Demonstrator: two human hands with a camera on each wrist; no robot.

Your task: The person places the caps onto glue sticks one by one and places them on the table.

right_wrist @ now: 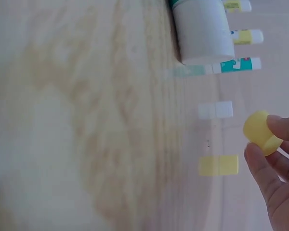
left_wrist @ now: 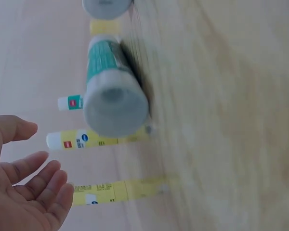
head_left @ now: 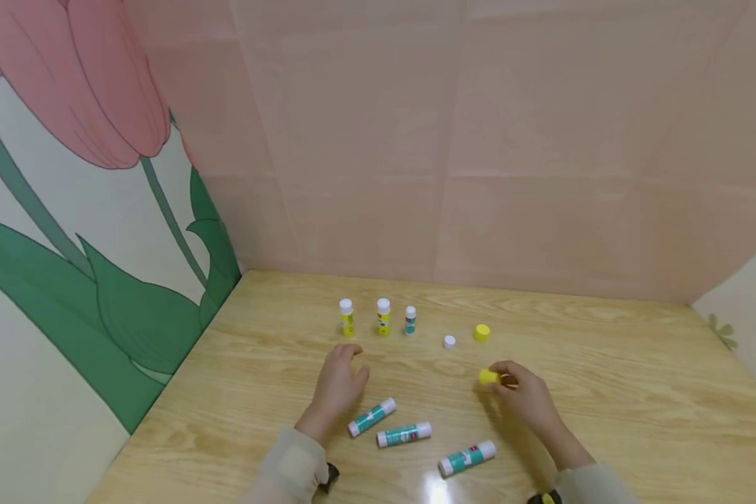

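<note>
Right hand point(head_left: 533, 400) has a yellow cap point(head_left: 488, 376) in a pinch, on the near side of the standing cap point(head_left: 481, 333).
Key relation, my read: yellow cap is at the right fingertips, left of that palm, roughly in line with the standing cap; right hand far closer than left. Long axis tilted, ends pointing about down-left/up-right, vs upright on the standing cap; can't tell which end is hollow. Left hand point(head_left: 339, 381), well left of the standing cap: fingers loosely bent, thumb apart, holding nothing.

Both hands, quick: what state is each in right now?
Left hand: open, holding nothing.
Right hand: closed, pinching a yellow cap between thumb and fingers.
</note>
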